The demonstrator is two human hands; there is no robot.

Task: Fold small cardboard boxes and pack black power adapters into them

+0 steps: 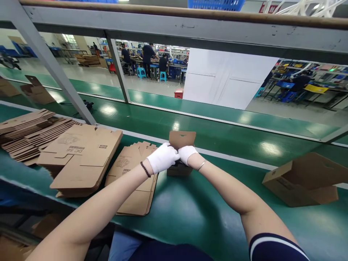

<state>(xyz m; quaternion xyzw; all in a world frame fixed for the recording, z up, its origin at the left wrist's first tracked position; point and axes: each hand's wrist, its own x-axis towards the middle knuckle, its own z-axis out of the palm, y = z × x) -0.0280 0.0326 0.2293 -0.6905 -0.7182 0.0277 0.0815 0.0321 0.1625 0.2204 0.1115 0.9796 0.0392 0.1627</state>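
Observation:
A small brown cardboard box [179, 171] stands on the green work surface in front of me, its tall back flap [182, 137] raised. My left hand [164, 158], in a white glove, is closed at the box's upper left edge. White-gloved too, my right hand [187, 155] bends its fingers over the box's top, close to the left fingertips. The hands cover most of the opening, so the inside is largely hidden. Just left of the box lies a short stack of flat printed cartons [136, 181].
Farther left are a taller stack of flat cartons [81, 152] and a fanned-out pile [29, 134]. An open carton [301, 181] stands at the right. A green conveyor belt [217, 134] runs behind, under a metal frame [163, 27]. People work in the background.

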